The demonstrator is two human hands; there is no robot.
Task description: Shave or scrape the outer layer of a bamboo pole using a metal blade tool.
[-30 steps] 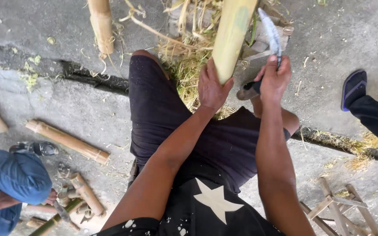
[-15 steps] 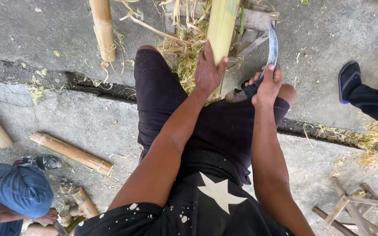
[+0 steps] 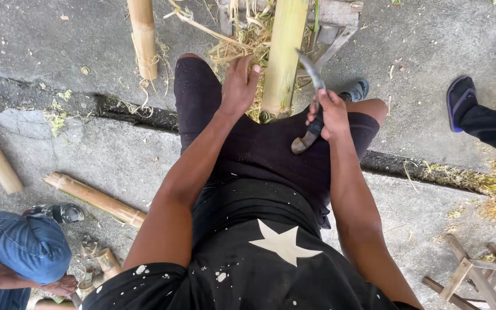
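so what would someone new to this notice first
Most striking is the thick bamboo pole standing upright at top centre, between the person's knees. The left hand rests against its left side while the right hand grips a curved knife whose blade leans toward the pole. Next come the dry shavings heaped at the pole's base, and the cut bamboo pieces lying on the concrete at left.

A thick yellow-green bamboo pole (image 3: 284, 54) stands almost straight up between the person's knees, its bottom end down among dry shavings. A curved knife (image 3: 312, 100) with a dark blade and a wooden handle sits just beside the pole, its tip pointing up.
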